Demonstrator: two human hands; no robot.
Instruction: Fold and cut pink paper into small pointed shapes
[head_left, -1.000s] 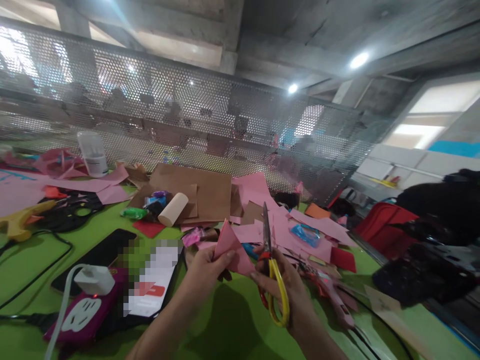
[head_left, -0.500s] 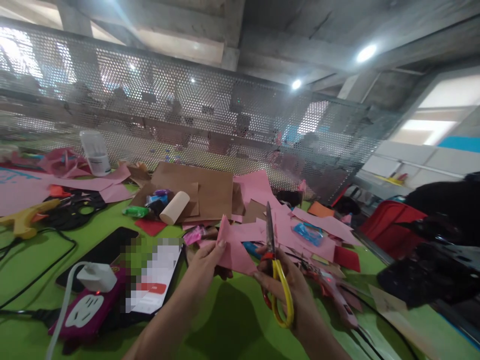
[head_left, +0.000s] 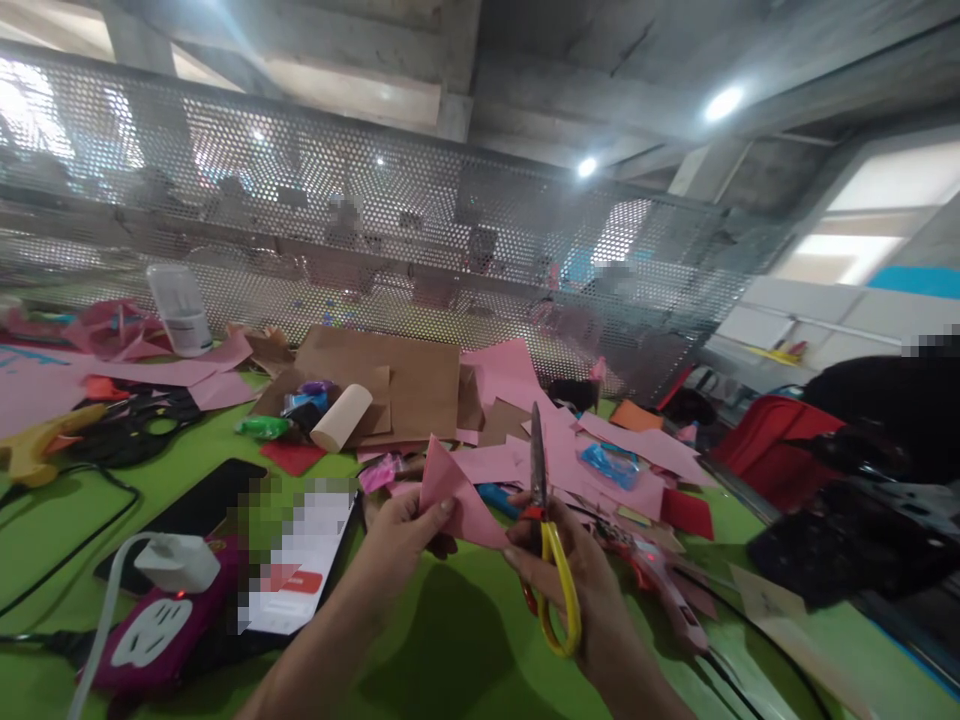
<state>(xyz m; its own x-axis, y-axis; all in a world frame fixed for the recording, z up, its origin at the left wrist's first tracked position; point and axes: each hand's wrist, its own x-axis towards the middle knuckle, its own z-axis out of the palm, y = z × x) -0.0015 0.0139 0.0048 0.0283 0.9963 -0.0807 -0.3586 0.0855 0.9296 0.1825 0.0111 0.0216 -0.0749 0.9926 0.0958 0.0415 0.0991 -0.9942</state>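
Note:
A folded piece of pink paper (head_left: 459, 500) is pinched in my left hand (head_left: 420, 525), thumb on top, its pointed corner up. My right hand (head_left: 581, 560) is closed around scissors (head_left: 556, 590) with yellow and red handles. Their blades point up and away and look shut, apart from the folded paper. The right fingertips are at the paper's lower right corner; whether they grip it I cannot tell. Beyond both hands lie pink paper scraps (head_left: 491, 462), a blue plastic packet (head_left: 611, 465) and brown cardboard (head_left: 412, 375).
A pink glue gun (head_left: 671, 595) with a cord lies right of my hands, a yellow one (head_left: 37, 445) far left. Phones (head_left: 307, 570), a purple power strip (head_left: 142, 640) and a cardboard tube (head_left: 342, 418) are left. Behind stands a perforated metal screen (head_left: 375, 230).
My left hand has shifted slightly left, and the pink paper has tilted, its point leaning more to the left. My right hand keeps the scissors in nearly the same pose. The view has moved slightly.

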